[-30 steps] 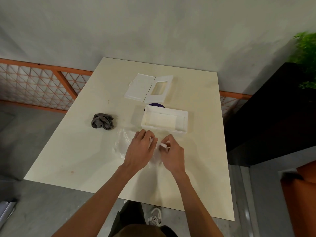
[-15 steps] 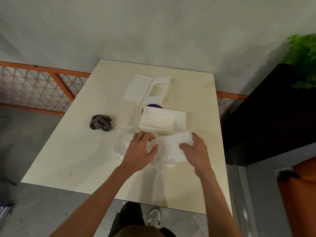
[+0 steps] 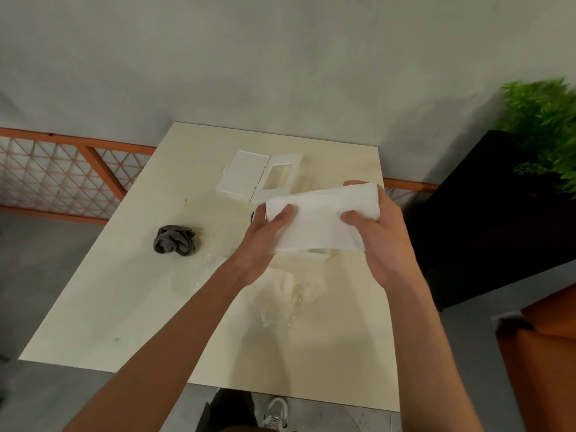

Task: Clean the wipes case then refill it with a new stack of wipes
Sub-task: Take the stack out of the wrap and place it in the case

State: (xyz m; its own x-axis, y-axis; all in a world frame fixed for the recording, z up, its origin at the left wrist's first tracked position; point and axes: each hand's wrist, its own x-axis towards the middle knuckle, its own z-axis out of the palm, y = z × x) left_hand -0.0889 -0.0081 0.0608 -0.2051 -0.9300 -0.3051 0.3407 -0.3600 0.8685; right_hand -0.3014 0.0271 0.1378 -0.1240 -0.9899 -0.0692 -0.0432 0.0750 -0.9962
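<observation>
I hold the wipes (image 3: pixel 318 219) in both hands, up over the table (image 3: pixel 124 291). My left hand (image 3: pixel 261 241) grips the left end. My right hand (image 3: pixel 380 238) grips the right end. My fingers (image 3: pixel 355 183) are clamped on the stack, with each thumb on top and the rest wrapped round the edge or under it. The stack is white and folded, and it tilts a little, with the right end higher.

A small bit of the white case (image 3: pixel 318 251) peeks out just under the wipes. The rest of it is hidden, so I cannot tell what is inside. The lid (image 3: pixel 258 176) lies flat on the far part of the table with its flap open. A gray rag (image 3: pixel 175 240) sits bunched up to the left, well apart from my hands. A clear wrapper (image 3: pixel 286 294) lies crumpled on the table below my wrists.
</observation>
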